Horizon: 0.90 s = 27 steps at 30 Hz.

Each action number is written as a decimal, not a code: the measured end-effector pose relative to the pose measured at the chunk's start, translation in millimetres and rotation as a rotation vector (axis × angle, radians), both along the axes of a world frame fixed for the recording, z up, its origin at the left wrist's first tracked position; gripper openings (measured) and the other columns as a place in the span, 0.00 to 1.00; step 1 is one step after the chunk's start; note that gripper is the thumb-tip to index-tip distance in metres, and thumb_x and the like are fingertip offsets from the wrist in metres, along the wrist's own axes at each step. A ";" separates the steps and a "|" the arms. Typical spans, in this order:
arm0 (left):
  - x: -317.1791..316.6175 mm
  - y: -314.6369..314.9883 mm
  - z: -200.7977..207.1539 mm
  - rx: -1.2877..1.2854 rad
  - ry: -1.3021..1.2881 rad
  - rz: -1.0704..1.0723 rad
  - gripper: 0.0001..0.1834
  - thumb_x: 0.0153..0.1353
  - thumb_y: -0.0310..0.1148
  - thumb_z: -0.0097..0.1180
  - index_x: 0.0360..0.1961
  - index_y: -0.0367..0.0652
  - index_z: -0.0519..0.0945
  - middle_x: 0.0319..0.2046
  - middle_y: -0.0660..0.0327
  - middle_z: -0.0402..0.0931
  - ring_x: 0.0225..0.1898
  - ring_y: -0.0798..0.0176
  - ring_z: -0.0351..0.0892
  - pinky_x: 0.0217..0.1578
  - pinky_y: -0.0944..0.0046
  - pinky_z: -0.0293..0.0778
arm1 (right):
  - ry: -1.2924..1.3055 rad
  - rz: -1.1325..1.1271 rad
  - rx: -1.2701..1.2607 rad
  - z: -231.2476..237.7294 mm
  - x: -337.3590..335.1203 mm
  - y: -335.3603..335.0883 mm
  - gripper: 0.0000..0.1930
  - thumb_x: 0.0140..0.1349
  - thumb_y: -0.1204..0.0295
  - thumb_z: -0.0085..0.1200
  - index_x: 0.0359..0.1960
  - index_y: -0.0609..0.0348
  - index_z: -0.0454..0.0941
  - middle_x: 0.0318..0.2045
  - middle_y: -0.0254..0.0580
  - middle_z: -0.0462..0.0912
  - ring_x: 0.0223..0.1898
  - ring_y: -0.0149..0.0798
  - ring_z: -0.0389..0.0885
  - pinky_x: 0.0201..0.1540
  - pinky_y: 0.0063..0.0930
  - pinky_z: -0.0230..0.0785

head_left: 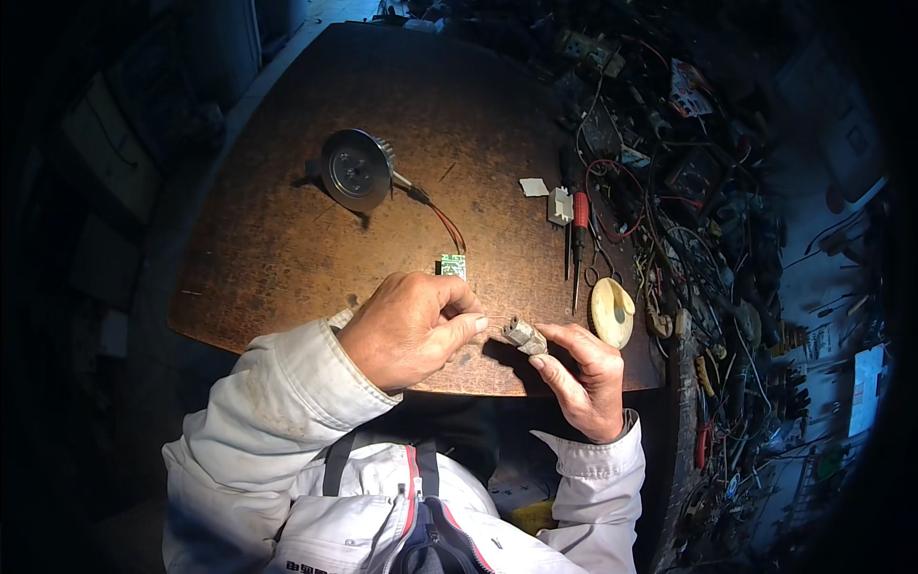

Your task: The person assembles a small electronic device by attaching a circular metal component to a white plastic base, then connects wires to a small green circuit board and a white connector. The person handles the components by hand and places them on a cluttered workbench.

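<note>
Between the thumb and fingers of my right hand (585, 378) is a small worn grey-beige block (524, 336), its end turned toward my left hand. My left hand (411, 320) is closed in a pinch just left of it; a thin, wire-like strand seems to run from the fingertips toward the block. Just beyond my left fingers lies a small green circuit board (453, 266), partly hidden by the hand. Red and dark wires (448, 222) join the board to a round LED spotlight (356, 170) with a dark face and finned back, farther left on the table.
On the wooden table (258, 249), a red-handled screwdriver (580, 215), a white block (560, 206), a white scrap (534, 187) and scissors (601, 263) lie to the right. A cream oval object (612, 314) sits near my right hand. Tangled cables (660, 220) crowd the right edge.
</note>
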State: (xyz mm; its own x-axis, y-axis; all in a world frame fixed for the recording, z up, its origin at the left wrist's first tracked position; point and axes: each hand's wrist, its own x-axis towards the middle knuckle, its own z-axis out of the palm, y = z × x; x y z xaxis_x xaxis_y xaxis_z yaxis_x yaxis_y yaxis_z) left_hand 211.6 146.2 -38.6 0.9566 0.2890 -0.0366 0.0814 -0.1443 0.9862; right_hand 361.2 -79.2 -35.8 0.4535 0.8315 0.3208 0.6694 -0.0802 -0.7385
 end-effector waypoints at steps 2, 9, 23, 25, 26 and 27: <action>0.0 -0.3 0.3 0.022 -0.019 0.002 0.05 0.75 0.23 0.63 0.44 0.30 0.86 0.30 0.60 0.86 0.27 0.72 0.81 0.28 0.69 0.77 | 0.006 -0.001 0.004 -0.3 -0.4 0.3 0.17 0.62 0.80 0.73 0.53 0.68 0.87 0.36 0.48 0.88 0.35 0.40 0.87 0.40 0.30 0.77; 0.7 -0.5 8.3 0.040 0.055 0.030 0.10 0.68 0.31 0.69 0.40 0.32 0.89 0.30 0.47 0.89 0.32 0.54 0.91 0.36 0.55 0.83 | 0.012 -0.009 0.004 -1.5 -0.8 0.1 0.17 0.62 0.80 0.73 0.53 0.68 0.87 0.36 0.48 0.88 0.36 0.40 0.87 0.40 0.30 0.77; 1.1 0.2 8.5 0.122 -0.013 0.004 0.09 0.67 0.32 0.70 0.37 0.34 0.88 0.29 0.46 0.88 0.31 0.50 0.91 0.35 0.53 0.82 | -0.007 0.010 -0.002 -3.1 0.8 -1.3 0.18 0.61 0.80 0.74 0.53 0.67 0.87 0.34 0.46 0.86 0.33 0.39 0.85 0.37 0.30 0.75; 1.1 0.0 8.2 0.144 -0.027 0.008 0.09 0.67 0.32 0.70 0.37 0.35 0.88 0.29 0.47 0.88 0.31 0.50 0.91 0.34 0.53 0.82 | -0.012 0.016 0.010 -3.2 0.5 -0.6 0.18 0.61 0.80 0.74 0.53 0.67 0.87 0.35 0.46 0.87 0.34 0.39 0.85 0.38 0.30 0.76; 0.9 -0.2 6.8 0.155 -0.033 0.010 0.09 0.67 0.32 0.70 0.37 0.35 0.88 0.29 0.47 0.88 0.30 0.50 0.91 0.34 0.53 0.82 | -0.009 0.018 0.012 -3.2 0.3 -0.5 0.18 0.61 0.80 0.74 0.53 0.67 0.87 0.35 0.46 0.87 0.34 0.39 0.86 0.38 0.30 0.76; 0.8 -0.3 6.1 0.166 -0.039 0.012 0.09 0.67 0.32 0.70 0.37 0.35 0.88 0.29 0.47 0.88 0.30 0.50 0.91 0.34 0.53 0.81 | -0.006 0.020 0.015 -2.9 0.1 -0.4 0.18 0.61 0.79 0.74 0.53 0.67 0.87 0.35 0.46 0.87 0.34 0.39 0.86 0.38 0.30 0.76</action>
